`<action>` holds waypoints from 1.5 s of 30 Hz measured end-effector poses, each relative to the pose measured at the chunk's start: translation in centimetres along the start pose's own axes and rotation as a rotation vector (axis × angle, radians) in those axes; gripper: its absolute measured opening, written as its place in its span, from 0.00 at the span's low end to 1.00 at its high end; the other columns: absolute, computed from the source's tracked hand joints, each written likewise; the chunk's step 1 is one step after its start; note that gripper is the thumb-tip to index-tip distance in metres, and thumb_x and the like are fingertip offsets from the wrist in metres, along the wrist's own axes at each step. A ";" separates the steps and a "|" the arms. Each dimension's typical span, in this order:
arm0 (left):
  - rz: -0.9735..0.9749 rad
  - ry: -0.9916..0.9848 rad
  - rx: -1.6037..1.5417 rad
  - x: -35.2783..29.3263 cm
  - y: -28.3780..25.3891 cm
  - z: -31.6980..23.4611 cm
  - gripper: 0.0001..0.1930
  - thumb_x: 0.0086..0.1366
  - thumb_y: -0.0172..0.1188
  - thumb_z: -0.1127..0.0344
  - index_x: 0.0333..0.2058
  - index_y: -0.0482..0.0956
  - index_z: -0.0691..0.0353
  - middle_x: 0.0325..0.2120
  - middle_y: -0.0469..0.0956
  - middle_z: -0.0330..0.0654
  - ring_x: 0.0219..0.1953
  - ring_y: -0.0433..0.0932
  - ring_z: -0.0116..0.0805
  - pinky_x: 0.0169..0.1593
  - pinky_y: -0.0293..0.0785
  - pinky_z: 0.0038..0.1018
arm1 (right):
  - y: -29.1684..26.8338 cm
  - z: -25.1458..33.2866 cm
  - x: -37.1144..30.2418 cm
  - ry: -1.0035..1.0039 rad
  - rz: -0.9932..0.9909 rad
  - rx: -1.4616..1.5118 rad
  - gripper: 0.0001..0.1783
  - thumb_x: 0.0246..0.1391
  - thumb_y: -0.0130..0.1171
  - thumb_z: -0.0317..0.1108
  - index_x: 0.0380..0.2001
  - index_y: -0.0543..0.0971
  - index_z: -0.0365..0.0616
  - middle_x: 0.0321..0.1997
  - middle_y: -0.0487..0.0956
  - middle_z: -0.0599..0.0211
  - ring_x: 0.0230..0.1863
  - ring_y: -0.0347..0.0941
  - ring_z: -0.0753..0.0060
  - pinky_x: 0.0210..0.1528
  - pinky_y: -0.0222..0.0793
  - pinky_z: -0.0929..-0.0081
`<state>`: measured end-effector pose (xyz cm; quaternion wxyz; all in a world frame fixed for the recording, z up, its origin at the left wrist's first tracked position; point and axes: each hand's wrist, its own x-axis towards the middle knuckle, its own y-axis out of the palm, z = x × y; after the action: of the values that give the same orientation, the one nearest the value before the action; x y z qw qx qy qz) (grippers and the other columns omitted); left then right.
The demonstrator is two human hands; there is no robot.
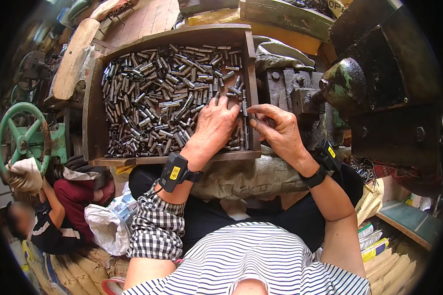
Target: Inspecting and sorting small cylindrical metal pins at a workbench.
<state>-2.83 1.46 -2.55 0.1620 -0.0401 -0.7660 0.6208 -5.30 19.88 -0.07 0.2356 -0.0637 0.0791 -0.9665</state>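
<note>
A shallow wooden box (88, 118) in front of me holds a great many short metal tubes (147, 93), lying jumbled. My left hand (215, 122) is over the box's right part, knuckles bent and fingers curled down among the tubes; its fingertips are mostly hidden, and what they grip cannot be made out. At the right wall of the box is my right hand (276, 128), thumb and forefinger drawn together in a pinch. Just beyond those fingertips, a few tubes (245, 109) stand in a line along the inside of that wall. Whatever the pinch holds is too small to tell.
Dark, greasy machinery (379, 88) stands close on the right. To the left, a green handwheel (23, 140) is near a co-worker, whose hand is on a cloth (25, 174) there. A white plastic bag (106, 228) lies beside my left arm. Sacking (231, 179) hangs below the box.
</note>
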 end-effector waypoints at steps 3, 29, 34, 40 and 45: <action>-0.010 0.063 0.040 0.0 0.6 0.0 0.14 0.51 0.60 0.68 0.39 0.73 0.58 0.35 0.71 0.49 0.37 0.74 0.49 0.37 0.73 0.37 | 0.1 -0.5 -0.1 -0.012 0.026 0.001 0.14 0.50 0.58 0.23 0.42 0.75 0.39 0.24 0.72 0.74 0.20 0.67 0.89 0.21 0.64 0.89; 0.086 -0.676 -1.986 -1.5 -1.3 0.0 0.07 0.62 0.56 0.71 0.39 0.73 0.66 0.27 0.76 0.40 0.23 0.75 0.25 0.24 0.74 0.17 | -0.5 -1.3 -0.4 0.339 0.049 0.486 0.09 0.56 0.54 0.32 0.36 0.71 0.37 0.26 0.78 0.63 0.20 0.76 0.79 0.19 0.68 0.87; 0.093 -0.675 -1.927 -1.8 -1.3 -0.2 0.07 0.62 0.56 0.71 0.38 0.73 0.66 0.26 0.76 0.41 0.22 0.75 0.25 0.25 0.74 0.17 | -0.2 -1.6 -0.5 0.396 0.053 0.617 0.09 0.57 0.55 0.32 0.37 0.71 0.38 0.26 0.78 0.63 0.20 0.76 0.80 0.19 0.68 0.87; 0.087 -0.660 -1.934 -1.7 -1.5 -0.6 0.07 0.62 0.56 0.70 0.37 0.73 0.65 0.26 0.76 0.41 0.21 0.75 0.24 0.25 0.74 0.16 | -0.4 -1.9 -0.4 0.425 0.056 0.682 0.09 0.56 0.56 0.32 0.36 0.71 0.39 0.27 0.79 0.63 0.20 0.75 0.81 0.20 0.71 0.86; 0.143 -0.637 -1.810 -2.0 -1.7 -0.8 0.08 0.62 0.57 0.68 0.37 0.73 0.66 0.25 0.77 0.41 0.21 0.75 0.24 0.23 0.74 0.16 | -0.2 -1.8 -0.3 0.478 0.053 0.729 0.08 0.55 0.57 0.31 0.35 0.72 0.39 0.27 0.79 0.63 0.20 0.75 0.81 0.20 0.71 0.86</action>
<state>-0.49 1.29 -1.17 -0.1842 -0.0263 -0.9586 -0.2154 -5.43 20.45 -1.86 0.2426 0.2511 -0.2136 -0.9124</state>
